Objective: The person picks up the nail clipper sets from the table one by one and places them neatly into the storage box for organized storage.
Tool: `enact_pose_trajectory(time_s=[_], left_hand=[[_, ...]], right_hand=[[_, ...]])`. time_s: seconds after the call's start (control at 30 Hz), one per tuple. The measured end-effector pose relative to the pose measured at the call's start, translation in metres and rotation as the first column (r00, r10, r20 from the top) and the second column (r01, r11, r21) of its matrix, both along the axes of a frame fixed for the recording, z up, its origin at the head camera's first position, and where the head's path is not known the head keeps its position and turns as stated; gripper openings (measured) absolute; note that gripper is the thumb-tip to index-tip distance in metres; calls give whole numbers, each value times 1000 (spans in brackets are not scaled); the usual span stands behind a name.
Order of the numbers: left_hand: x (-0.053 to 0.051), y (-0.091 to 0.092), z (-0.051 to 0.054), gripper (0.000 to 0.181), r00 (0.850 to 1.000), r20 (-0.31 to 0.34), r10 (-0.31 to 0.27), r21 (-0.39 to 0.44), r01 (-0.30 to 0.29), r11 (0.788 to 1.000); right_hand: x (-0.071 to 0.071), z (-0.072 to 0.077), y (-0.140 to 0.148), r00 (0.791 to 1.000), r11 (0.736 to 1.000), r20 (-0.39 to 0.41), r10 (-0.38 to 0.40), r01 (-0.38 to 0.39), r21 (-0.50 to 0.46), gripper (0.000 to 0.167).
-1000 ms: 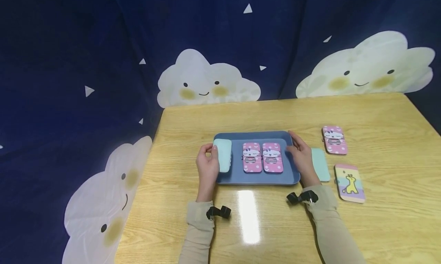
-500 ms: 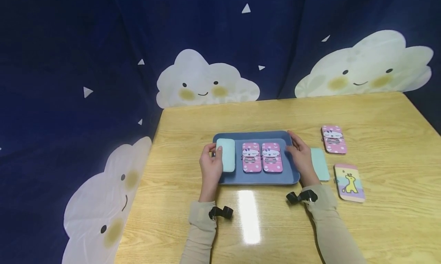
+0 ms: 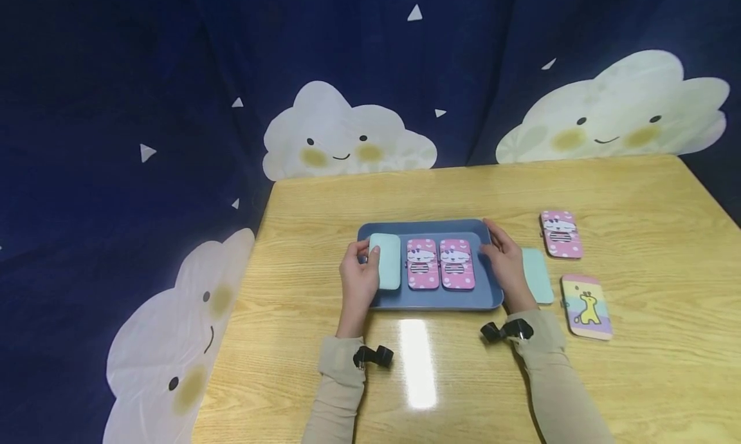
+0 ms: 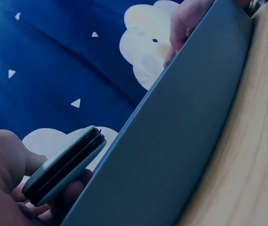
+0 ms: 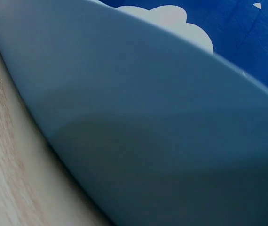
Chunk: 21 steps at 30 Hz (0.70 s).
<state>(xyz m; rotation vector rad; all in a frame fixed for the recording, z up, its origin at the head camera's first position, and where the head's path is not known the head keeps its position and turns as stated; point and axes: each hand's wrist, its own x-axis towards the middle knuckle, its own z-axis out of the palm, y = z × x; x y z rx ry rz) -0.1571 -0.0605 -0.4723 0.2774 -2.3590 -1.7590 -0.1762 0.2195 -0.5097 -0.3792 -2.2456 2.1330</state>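
Note:
In the head view my left hand [image 3: 359, 280] grips a mint-green case [image 3: 385, 262] by its left side, over the left end of the blue tray [image 3: 428, 300]. The left wrist view shows this case [image 4: 64, 165] edge-on and tilted, between thumb and fingers, beside the tray wall [image 4: 171, 122]. Two pink cat cases, one left [image 3: 423, 264] and one right [image 3: 457, 264], lie side by side in the tray. My right hand [image 3: 508, 267] grips the tray's right rim. The right wrist view shows only the tray's outer wall [image 5: 124, 103], with that hand out of sight.
To the right of the tray, on the wooden table [image 3: 451, 379], lie another mint-green case [image 3: 538, 277], partly behind my right hand, a pink cat case [image 3: 561, 235] and a striped giraffe case [image 3: 587, 307]. A dark blue curtain [image 3: 370, 38] with clouds hangs behind.
My left hand has moved a little to the right with the mint-green case, closer to the pink cases. The right hand and the tray have stayed in place.

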Motion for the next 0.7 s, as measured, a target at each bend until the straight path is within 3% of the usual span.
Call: enact_pose_trajectory(time_s=[0.23, 0.47, 0.7], left_hand=[[-3, 4, -3, 17, 999, -30, -15, -39, 14, 999], [-5, 6, -5, 13, 999, -48, -17, -109, 11, 994], [-7, 10, -8, 12, 999, -44, -15, -198, 6, 980]], right_hand=[[1, 4, 1, 1000, 1000, 16, 10, -10, -18, 61], [3, 21, -2, 999, 1000, 40, 19, -18, -23, 61], [-2, 6, 0, 1000, 1000, 23, 16, -15, -20, 61]])
